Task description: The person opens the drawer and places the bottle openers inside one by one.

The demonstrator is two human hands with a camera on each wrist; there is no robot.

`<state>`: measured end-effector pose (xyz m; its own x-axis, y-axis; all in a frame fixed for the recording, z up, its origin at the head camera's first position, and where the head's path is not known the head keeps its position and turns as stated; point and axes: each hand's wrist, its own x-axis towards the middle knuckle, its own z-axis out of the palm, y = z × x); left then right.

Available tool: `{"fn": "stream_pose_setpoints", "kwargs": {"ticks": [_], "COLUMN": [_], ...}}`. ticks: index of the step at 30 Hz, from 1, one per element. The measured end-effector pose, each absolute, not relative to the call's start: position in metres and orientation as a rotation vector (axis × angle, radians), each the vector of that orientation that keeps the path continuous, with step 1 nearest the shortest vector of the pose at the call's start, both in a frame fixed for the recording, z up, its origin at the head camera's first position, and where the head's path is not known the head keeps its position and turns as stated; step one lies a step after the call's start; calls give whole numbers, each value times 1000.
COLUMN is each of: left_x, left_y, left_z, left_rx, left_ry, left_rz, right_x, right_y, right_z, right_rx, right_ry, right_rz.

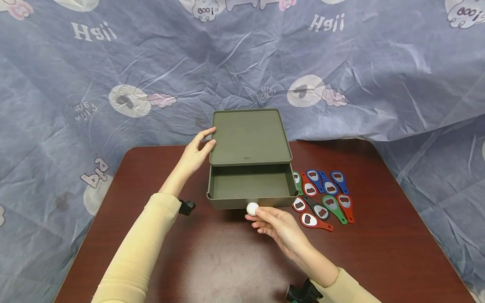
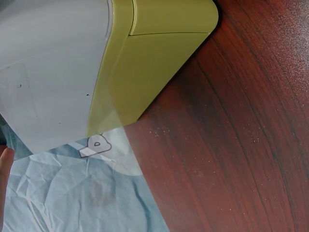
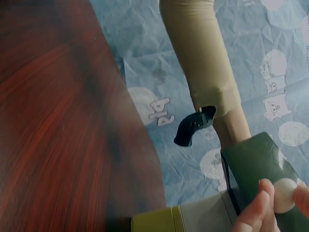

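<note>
An olive-green drawer box (image 1: 248, 136) stands on the table with its drawer (image 1: 250, 203) pulled out toward me, its inner floor showing. Between thumb and fingertips my right hand (image 1: 282, 229) pinches the round white knob (image 1: 252, 208) on the drawer's front. The right wrist view also shows this knob (image 3: 285, 195) held between the fingers. My left hand (image 1: 195, 155) rests against the left edge of the box's top, thumb and forefinger extended; its other fingers are hidden. Up close in the left wrist view is the box's side (image 2: 149, 63), with a fingertip at the left border.
Several bottle openers (image 1: 322, 195) in red, blue, green and black lie to the right of the drawer, some partly behind it. The brown table (image 1: 212, 261) has a printed blue-grey cloth (image 1: 242, 54) hanging behind it and at its sides.
</note>
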<state>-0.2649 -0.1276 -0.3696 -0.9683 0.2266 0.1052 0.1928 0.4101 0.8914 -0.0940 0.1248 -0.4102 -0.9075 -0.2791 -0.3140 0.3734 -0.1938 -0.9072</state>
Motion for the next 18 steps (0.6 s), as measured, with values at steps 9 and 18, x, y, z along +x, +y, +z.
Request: {"fn": "stream_pose_setpoints", "kwargs": {"ticks": [9, 18], "left_x": [-243, -270], "left_y": [-122, -129], "left_z": [-339, -376], "left_rx": [397, 453], "left_ry": [2589, 2608], "left_rz": [1657, 1708], "right_x": [-96, -111], "right_y": [146, 207], "right_z": [-418, -440], "right_rx": [-51, 78], "right_ry": [1811, 2216], "right_rz": [-2013, -1729]}}
